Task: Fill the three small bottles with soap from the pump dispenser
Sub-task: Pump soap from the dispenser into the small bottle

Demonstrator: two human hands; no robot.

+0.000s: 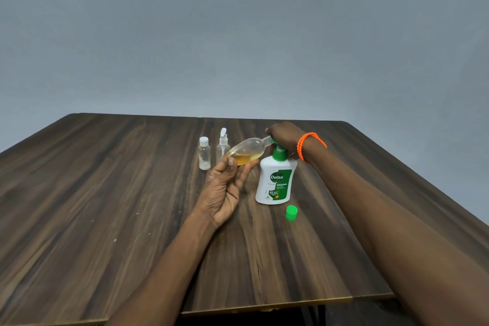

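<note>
Amber soap in tilted bottle (244,152), left grip (225,188) around it; right grip (284,135) on pump dispenser (275,180).

Plastic things on a wood-grain table

The left hand (225,190) is holding a clear, smooth plastic bottle (244,152) that is showing amber liquid through its glossy wall. Just beside this grip, under the right hand (284,137), the pump dispenser (275,182) is looking like white glossy plastic with a green printed label. Near it, on the side towards the person, a green cap (291,212) is shining like smooth plastic. Behind the grip, the flip-cap bottle (204,153) and the spray bottle (223,146) are looking clear and plastic. The table (105,193) is showing a dark wood grain with a matt finish. The orange bracelet (308,144) is looking braided, like cord.
</note>
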